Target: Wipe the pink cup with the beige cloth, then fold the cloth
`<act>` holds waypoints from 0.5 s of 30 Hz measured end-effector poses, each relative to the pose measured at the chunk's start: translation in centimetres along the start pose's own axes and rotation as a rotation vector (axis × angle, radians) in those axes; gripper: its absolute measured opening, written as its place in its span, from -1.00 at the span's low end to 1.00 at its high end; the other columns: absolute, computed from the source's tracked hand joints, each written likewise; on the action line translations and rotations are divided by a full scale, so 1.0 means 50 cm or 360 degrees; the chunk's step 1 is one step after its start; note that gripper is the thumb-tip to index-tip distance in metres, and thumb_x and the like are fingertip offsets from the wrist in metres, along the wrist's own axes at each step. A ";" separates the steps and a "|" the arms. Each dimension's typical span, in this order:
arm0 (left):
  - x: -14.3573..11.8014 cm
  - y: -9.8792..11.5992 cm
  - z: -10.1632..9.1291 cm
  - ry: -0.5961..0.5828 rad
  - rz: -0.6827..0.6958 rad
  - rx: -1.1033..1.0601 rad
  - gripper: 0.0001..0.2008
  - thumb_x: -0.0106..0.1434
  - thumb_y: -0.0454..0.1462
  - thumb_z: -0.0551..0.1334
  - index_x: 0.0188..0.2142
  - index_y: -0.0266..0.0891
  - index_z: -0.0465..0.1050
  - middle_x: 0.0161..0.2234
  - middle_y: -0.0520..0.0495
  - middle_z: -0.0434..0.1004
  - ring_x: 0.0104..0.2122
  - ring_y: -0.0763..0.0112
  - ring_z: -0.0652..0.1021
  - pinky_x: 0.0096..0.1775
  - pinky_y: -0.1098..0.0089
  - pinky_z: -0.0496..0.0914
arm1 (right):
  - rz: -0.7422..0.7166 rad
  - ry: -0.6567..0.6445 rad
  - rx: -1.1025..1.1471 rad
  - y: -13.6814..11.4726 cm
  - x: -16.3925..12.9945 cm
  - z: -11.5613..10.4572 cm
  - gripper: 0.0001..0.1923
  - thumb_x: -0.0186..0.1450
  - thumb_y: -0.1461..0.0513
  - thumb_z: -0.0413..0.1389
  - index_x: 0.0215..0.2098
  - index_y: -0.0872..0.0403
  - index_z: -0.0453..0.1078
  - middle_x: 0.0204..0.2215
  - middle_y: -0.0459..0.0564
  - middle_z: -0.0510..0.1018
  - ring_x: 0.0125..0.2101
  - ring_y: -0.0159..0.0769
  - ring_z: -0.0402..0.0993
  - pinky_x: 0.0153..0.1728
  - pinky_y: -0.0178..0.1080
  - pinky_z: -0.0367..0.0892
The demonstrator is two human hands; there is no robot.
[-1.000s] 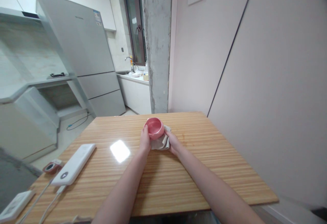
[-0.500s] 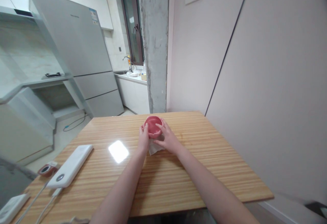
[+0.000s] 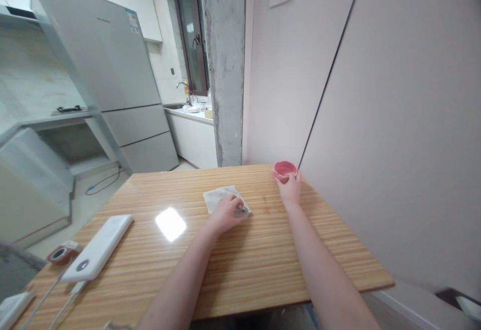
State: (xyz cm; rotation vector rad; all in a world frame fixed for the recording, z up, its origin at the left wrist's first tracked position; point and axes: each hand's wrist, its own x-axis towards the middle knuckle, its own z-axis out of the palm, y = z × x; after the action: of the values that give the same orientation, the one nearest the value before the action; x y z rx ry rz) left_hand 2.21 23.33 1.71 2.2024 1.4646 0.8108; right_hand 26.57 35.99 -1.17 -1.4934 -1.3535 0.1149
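Observation:
At the table's far right corner is a pink bowl (image 3: 284,166) with a wavy rim. My right hand (image 3: 290,188) grips its near side, fingers at the rim. A pale grey cloth (image 3: 218,197) lies spread in the middle of the wooden table (image 3: 180,280). My left hand (image 3: 228,213) is on the cloth's near right part, its fingers curled and closed on a bunched bit of it. Part of the cloth is hidden under that hand.
On the table's left are a white power bank (image 3: 98,247) with cables, a small reddish-brown device (image 3: 62,255) and a white block (image 3: 15,307) at the edge. A pale wall (image 3: 356,119) borders the right side. A concrete pillar (image 3: 225,69) stands beyond the far edge.
The bowl has moved from the middle to the far right corner in my right hand. My left hand has let go of the bowl and taken hold of the cloth, now uncovered.

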 end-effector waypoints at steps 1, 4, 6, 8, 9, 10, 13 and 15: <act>0.000 -0.003 0.002 -0.0025 -0.0016 0.0068 -0.75 0.00 -0.20 0.33 -0.28 -0.15 0.46 -0.18 -0.14 0.46 -0.17 0.18 0.44 -0.09 0.23 0.29 | 0.0036 0.0032 -0.0033 0.015 0.005 -0.001 -0.76 0.05 0.24 0.22 -0.33 0.11 0.31 0.25 0.34 0.05 0.25 0.00 -0.02 0.19 -0.05 -0.02; 0.003 -0.013 0.010 0.0018 -0.0038 0.0071 -0.76 0.02 -0.26 0.30 -0.25 -0.15 0.44 -0.19 -0.12 0.45 -0.21 0.22 0.45 -0.14 0.27 0.31 | 0.0097 0.0052 -0.0074 0.039 0.009 0.003 -0.72 0.03 0.21 0.23 -0.31 0.13 0.33 0.23 0.35 0.09 0.22 0.02 0.04 0.17 -0.05 0.01; 0.005 -0.018 0.013 0.0079 -0.0017 -0.0016 -0.78 0.05 -0.28 0.26 -0.25 -0.16 0.43 -0.21 -0.10 0.44 -0.25 0.27 0.46 -0.18 0.30 0.32 | 0.0097 0.0038 -0.0080 0.044 0.006 0.009 -0.72 0.03 0.18 0.22 -0.32 0.12 0.34 0.23 0.32 0.09 0.20 0.01 0.07 0.14 -0.06 0.04; 0.005 -0.020 0.013 0.0127 -0.0021 -0.0043 -0.82 0.08 -0.28 0.24 -0.27 -0.16 0.40 -0.23 -0.09 0.44 -0.29 0.29 0.46 -0.22 0.31 0.32 | 0.0105 0.0036 -0.0090 0.046 0.004 0.013 -0.74 0.03 0.18 0.21 -0.33 0.11 0.35 0.22 0.30 0.10 0.19 0.01 0.08 0.13 -0.07 0.06; 0.004 -0.019 0.012 0.0127 -0.0031 -0.0018 -0.84 0.08 -0.27 0.23 -0.29 -0.16 0.39 -0.24 -0.09 0.44 -0.30 0.29 0.46 -0.24 0.32 0.32 | 0.0116 0.0039 -0.0100 0.047 0.003 0.014 -0.74 0.03 0.18 0.21 -0.33 0.12 0.35 0.22 0.31 0.10 0.19 0.01 0.09 0.13 -0.07 0.06; 0.003 -0.017 0.010 0.0107 -0.0037 0.0026 -0.85 0.08 -0.27 0.23 -0.30 -0.16 0.38 -0.26 -0.09 0.44 -0.31 0.28 0.46 -0.26 0.32 0.31 | 0.0130 0.0040 -0.0112 0.049 0.002 0.015 -0.74 0.02 0.19 0.22 -0.33 0.12 0.36 0.22 0.32 0.11 0.18 0.02 0.10 0.13 -0.07 0.07; 0.000 -0.010 0.006 -0.0010 -0.0007 0.0183 -0.80 0.02 -0.31 0.25 -0.31 -0.18 0.36 -0.29 -0.11 0.45 -0.29 0.22 0.46 -0.27 0.32 0.29 | 0.0172 0.0028 -0.0139 0.052 0.003 0.012 -0.71 0.01 0.20 0.23 -0.31 0.14 0.36 0.19 0.36 0.15 0.17 0.04 0.13 0.11 -0.05 0.09; -0.001 -0.009 0.006 -0.0051 0.0024 0.0223 -0.76 -0.01 -0.37 0.23 -0.29 -0.18 0.36 -0.28 -0.12 0.46 -0.29 0.21 0.46 -0.27 0.31 0.28 | 0.0195 0.0010 -0.0149 0.048 0.006 0.007 -0.68 0.00 0.19 0.24 -0.30 0.15 0.36 0.17 0.39 0.17 0.16 0.08 0.12 0.10 -0.02 0.09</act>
State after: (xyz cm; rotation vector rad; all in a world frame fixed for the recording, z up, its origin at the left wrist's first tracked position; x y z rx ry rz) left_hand 2.06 23.49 1.20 2.3197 1.5334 0.6931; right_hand 28.01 36.94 -2.90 -1.6547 -1.2767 0.1259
